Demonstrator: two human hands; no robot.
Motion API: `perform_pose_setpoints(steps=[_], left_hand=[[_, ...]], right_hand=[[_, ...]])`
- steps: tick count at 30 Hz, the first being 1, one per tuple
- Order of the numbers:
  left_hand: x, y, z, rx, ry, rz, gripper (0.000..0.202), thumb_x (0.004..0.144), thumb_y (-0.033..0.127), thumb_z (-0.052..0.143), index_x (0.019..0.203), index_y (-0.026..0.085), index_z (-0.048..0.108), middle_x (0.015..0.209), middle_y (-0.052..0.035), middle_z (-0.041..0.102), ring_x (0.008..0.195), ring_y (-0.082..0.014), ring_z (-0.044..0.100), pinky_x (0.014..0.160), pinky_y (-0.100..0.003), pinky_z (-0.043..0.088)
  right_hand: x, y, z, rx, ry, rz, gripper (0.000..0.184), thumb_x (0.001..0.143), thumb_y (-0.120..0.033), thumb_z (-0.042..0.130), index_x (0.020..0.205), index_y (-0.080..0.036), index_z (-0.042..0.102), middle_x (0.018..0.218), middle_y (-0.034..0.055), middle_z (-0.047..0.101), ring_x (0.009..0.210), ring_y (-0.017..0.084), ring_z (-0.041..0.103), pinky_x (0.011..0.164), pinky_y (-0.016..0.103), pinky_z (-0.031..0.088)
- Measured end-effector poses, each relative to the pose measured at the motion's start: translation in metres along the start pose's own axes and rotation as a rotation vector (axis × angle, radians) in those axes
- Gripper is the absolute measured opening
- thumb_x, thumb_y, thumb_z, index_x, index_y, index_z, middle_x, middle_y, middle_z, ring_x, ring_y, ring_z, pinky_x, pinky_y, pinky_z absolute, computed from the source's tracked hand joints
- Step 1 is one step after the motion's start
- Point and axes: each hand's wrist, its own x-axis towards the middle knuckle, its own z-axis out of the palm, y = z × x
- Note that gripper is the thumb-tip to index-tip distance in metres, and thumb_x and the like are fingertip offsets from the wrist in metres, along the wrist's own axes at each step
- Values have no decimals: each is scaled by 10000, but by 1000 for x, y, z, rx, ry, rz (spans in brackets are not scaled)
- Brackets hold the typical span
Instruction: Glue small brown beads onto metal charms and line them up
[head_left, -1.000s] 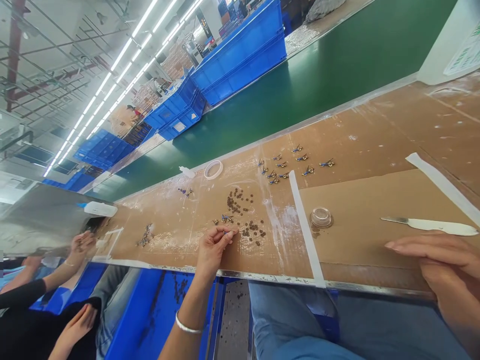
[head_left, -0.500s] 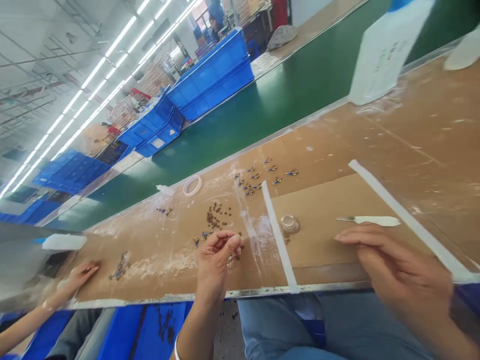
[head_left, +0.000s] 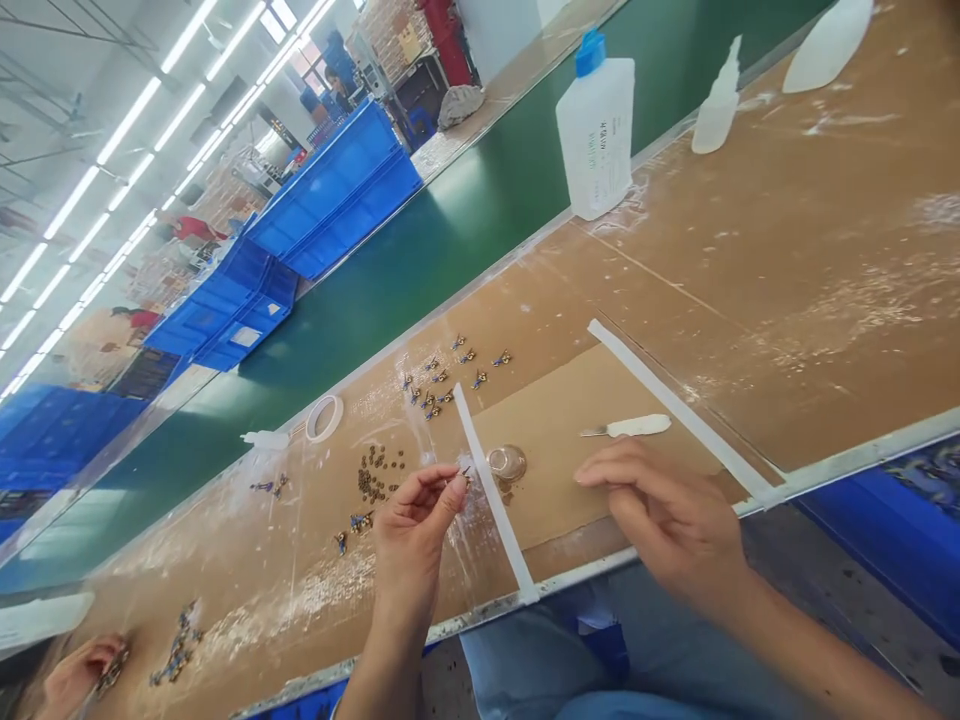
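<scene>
My left hand [head_left: 411, 530] is closed, its thumb and forefinger pinching a small dark metal piece [head_left: 464, 474], mostly hidden by the fingertips. Just beyond it lie many small brown discs [head_left: 373, 478] and a few blue-and-gold metal pieces [head_left: 361, 521]. My right hand [head_left: 667, 505] hovers palm down over the cardboard sheet [head_left: 551, 425], fingers stretched out and nothing seen in them. Beyond those fingers is a thin-bladed tool with a white handle [head_left: 637, 426]. A small round clear dish [head_left: 507, 462] sits between my hands, beside a white strip [head_left: 491, 490].
Several blue-and-gold pieces [head_left: 433, 388] lie farther back. A tape roll [head_left: 324, 418], a large white bottle [head_left: 598, 140] and a smaller nozzle bottle [head_left: 716, 108] stand near the green belt [head_left: 375, 320]. Another person's hand [head_left: 81, 672] is at lower left, near a pile of pieces [head_left: 177, 645].
The view has swung right, so the table things appear farther left and the nozzle bottle shows. My left hand keeps its pinch; my right hand stays outstretched by the white-handled tool.
</scene>
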Motion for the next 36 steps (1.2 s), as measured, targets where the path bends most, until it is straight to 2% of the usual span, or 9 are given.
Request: perform_pose_setpoints(steps=[6, 10, 21, 26, 30, 34, 36], left_hand=[[6, 4, 11, 238, -39, 118, 177, 710, 359, 795, 805, 212, 766, 782, -17, 739, 733, -168, 656, 714, -273, 519], [6, 8, 15, 400, -50, 181, 150, 767, 354, 748, 815, 212, 758, 802, -13, 742, 743, -162, 648, 719, -272, 503], [4, 13, 19, 589, -46, 300, 91, 803, 313, 708, 795, 233, 751, 782, 9, 748, 730, -148, 663, 685, -251, 484], [1, 16, 21, 582, -55, 318, 90, 812, 305, 706, 794, 236, 761, 775, 11, 751, 732, -143, 668, 695, -242, 492], [-9, 17, 8, 453, 55, 277, 97, 775, 326, 767, 820, 240, 773, 786, 16, 753, 726, -129, 665, 702, -223, 516], [-21, 8, -22, 223, 266, 154, 176, 688, 333, 842, 810, 224, 778, 726, 20, 743, 660, -107, 653, 644, -190, 537], [-26, -1, -39, 143, 336, 87, 202, 664, 341, 859, 796, 211, 779, 693, 17, 735, 653, -104, 653, 638, -182, 544]], right_hand=[[0, 1, 0, 57, 15, -8, 290, 875, -31, 432, 908, -208, 659, 799, 10, 684, 764, 130, 656, 685, 253, 540], [-1, 3, 0, 81, 20, -6, 290, 864, -18, 433, 915, -202, 651, 804, 19, 676, 757, 137, 645, 678, 264, 535], [-1, 3, -1, 97, 12, -4, 296, 862, -12, 423, 921, -197, 646, 796, 23, 666, 742, 141, 623, 681, 287, 532], [-1, 4, -1, 94, 26, -7, 290, 865, -16, 426, 919, -194, 649, 801, 24, 668, 749, 138, 628, 681, 280, 534], [-1, 4, -2, 78, 46, -23, 287, 874, -19, 430, 918, -192, 655, 810, 17, 679, 764, 126, 648, 696, 260, 535], [-4, 2, -5, 32, 39, -32, 279, 873, -40, 452, 919, -222, 659, 822, 2, 697, 778, 130, 678, 735, 260, 545], [-6, 3, -5, -7, 20, -26, 284, 872, -39, 457, 924, -236, 656, 828, -4, 701, 779, 129, 683, 747, 257, 545]])
